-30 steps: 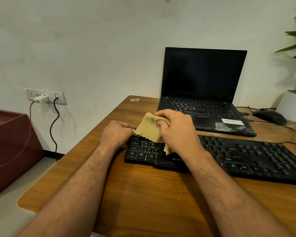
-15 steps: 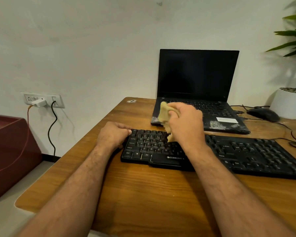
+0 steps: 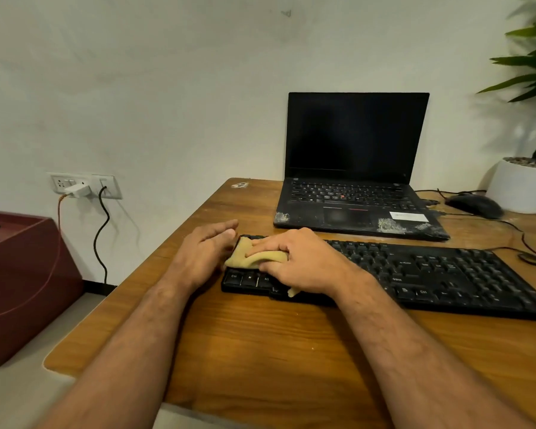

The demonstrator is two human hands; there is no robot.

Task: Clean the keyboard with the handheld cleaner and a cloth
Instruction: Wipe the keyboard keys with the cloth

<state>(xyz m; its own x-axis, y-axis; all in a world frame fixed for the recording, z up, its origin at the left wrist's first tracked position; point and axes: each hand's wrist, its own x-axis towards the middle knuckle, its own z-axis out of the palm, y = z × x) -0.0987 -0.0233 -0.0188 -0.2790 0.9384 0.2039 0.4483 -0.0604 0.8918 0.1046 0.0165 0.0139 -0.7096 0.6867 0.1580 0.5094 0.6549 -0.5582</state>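
Right hand pressing cloth, keyboard

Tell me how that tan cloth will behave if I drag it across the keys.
The tan cloth looks floppy: it bunches in folds under the right hand. It probably catches between keys of the keyboard. Likely light, since a corner droops freely.

"Ctrl" and "Alt" on the keyboard keys; "ThinkPad" on the laptop palm rest.
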